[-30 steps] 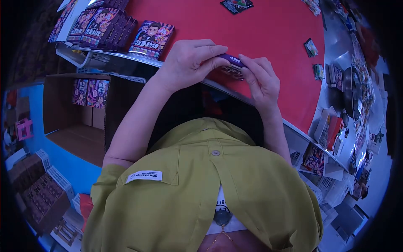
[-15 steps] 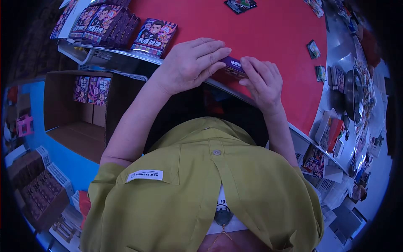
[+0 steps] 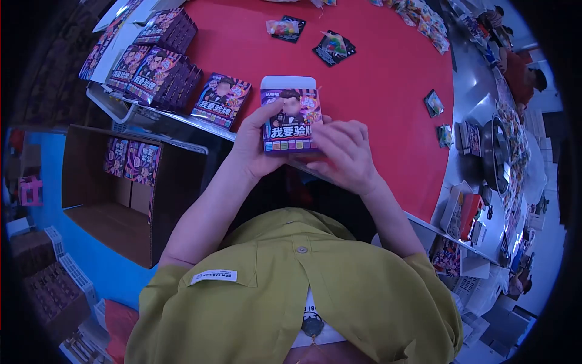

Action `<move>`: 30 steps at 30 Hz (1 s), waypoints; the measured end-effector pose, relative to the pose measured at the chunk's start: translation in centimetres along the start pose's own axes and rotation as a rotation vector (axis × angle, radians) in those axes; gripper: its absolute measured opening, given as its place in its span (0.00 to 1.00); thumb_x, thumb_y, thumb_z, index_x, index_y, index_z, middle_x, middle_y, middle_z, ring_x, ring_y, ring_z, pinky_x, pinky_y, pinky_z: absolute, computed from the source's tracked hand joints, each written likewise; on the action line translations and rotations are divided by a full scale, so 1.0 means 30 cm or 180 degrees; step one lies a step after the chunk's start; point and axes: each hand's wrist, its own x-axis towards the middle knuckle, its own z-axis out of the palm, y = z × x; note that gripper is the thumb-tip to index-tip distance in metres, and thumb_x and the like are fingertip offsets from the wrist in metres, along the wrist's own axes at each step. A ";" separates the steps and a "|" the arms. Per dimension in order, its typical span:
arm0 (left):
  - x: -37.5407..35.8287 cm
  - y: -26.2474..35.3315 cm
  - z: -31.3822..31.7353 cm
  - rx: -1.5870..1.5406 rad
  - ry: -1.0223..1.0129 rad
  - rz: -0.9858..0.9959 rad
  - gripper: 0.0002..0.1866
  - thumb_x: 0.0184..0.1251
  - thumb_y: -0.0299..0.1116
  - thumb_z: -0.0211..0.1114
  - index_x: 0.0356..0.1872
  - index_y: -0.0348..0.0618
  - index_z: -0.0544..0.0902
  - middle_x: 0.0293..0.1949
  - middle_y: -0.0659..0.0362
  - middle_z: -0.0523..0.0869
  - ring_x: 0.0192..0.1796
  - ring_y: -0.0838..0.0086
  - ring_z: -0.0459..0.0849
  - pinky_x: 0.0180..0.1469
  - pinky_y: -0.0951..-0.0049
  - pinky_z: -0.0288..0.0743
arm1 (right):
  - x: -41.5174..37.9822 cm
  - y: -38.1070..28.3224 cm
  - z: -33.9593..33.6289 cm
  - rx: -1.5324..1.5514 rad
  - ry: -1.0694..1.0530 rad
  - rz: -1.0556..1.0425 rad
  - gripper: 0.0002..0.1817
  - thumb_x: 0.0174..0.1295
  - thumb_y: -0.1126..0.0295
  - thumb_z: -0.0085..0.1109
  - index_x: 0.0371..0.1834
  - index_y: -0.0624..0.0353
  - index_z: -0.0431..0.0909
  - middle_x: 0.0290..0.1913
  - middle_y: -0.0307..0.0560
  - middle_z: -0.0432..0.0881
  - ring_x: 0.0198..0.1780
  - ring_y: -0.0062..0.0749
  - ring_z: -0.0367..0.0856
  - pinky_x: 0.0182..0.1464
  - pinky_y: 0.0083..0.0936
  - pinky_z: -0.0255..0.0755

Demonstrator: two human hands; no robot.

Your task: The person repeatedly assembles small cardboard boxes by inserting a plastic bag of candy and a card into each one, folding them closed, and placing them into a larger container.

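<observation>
At the near edge of the red surface [image 3: 388, 91], both hands, left hand [image 3: 257, 148] and right hand [image 3: 342, 155], grip the purple card box [image 3: 291, 121] upright with its white top flap open; closing that flap looks next.

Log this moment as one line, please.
left hand: holds purple box | right hand: on box's lower edge | box: upright, flap open | over red table

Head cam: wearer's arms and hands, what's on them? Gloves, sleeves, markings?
No gloves: left hand and right hand are bare, no rings or watch visible. Forearms bare too. Short sleeves of a yellow-green shirt end near the elbows; it has a button and a small white label with dark print on the chest.
</observation>
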 end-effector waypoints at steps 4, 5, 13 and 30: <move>0.087 0.017 0.009 0.0336 0.0211 0.0435 0.23 0.65 0.33 0.60 0.59 0.37 0.68 0.52 0.48 0.79 0.55 0.57 0.81 0.56 0.44 0.77 | 0.070 0.301 0.111 0.0181 0.0206 0.2041 0.28 0.64 0.54 0.55 0.64 0.57 0.67 0.59 0.50 0.74 0.62 0.42 0.71 0.63 0.42 0.59; 0.126 0.014 0.012 0.0383 0.0372 0.0646 0.21 0.66 0.31 0.59 0.58 0.38 0.69 0.51 0.49 0.80 0.54 0.58 0.81 0.55 0.45 0.77 | 0.075 0.435 0.167 -0.0076 0.0146 0.2183 0.29 0.64 0.52 0.54 0.64 0.57 0.67 0.60 0.52 0.73 0.63 0.44 0.70 0.63 0.43 0.60; 0.335 0.047 0.008 0.0302 0.0393 0.0776 0.16 0.64 0.30 0.60 0.52 0.38 0.72 0.42 0.54 0.82 0.47 0.63 0.84 0.50 0.51 0.81 | 0.235 0.688 0.258 -0.1275 -0.1576 0.3116 0.35 0.56 0.45 0.61 0.60 0.58 0.70 0.60 0.52 0.74 0.62 0.51 0.70 0.61 0.53 0.61; 0.098 -0.024 -0.014 0.0005 0.0394 0.0580 0.20 0.64 0.28 0.58 0.56 0.34 0.69 0.47 0.50 0.80 0.50 0.59 0.83 0.53 0.46 0.79 | 0.155 0.474 0.148 0.2066 -0.0369 0.3375 0.23 0.57 0.69 0.67 0.53 0.62 0.70 0.46 0.45 0.80 0.42 0.24 0.80 0.43 0.20 0.74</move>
